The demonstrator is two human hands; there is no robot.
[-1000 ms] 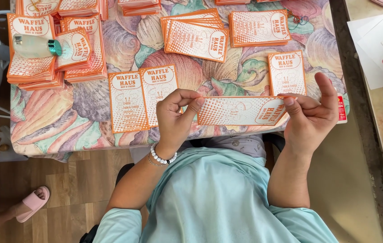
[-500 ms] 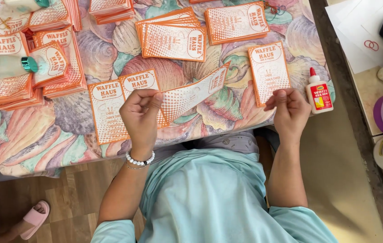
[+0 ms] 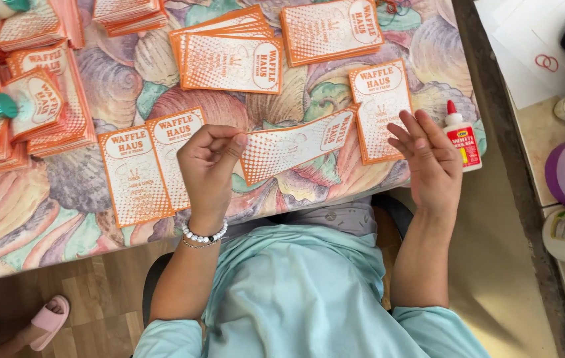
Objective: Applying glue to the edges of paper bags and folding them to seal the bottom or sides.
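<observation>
Over the front edge of the table (image 3: 44,245), the orange-and-white printed card (image 3: 296,147) is pinched at its left end by the left hand (image 3: 208,169), thumb and fingers closed on it. It hangs out flat to the right, just above the shell-pattern tablecloth and a bit tilted. The right hand (image 3: 432,162) isn't holding anything, fingers spread loosely with the palm up, hovering by the card's right end and over another single card (image 3: 382,109) lying flat.

Progress-wise, my guess is it's well underway but not close to finished. Two cards lie side by side (image 3: 150,166) just left of the left hand, and there are several stacks of the same cards further back: one fanned pile in the middle (image 3: 229,56), one to its right (image 3: 330,30), and a thick heap along the left edge (image 3: 37,106). A small white glue bottle with a red cap (image 3: 461,136) stands upright near the right corner, lid on. Can't tell which piles are done and which are waiting.

Compared to a second ago, both hands were gripping the card, one at each end. Now the right has let go and opened up, and only the left has it. The glue bottle sits clear of the hand now too.
</observation>
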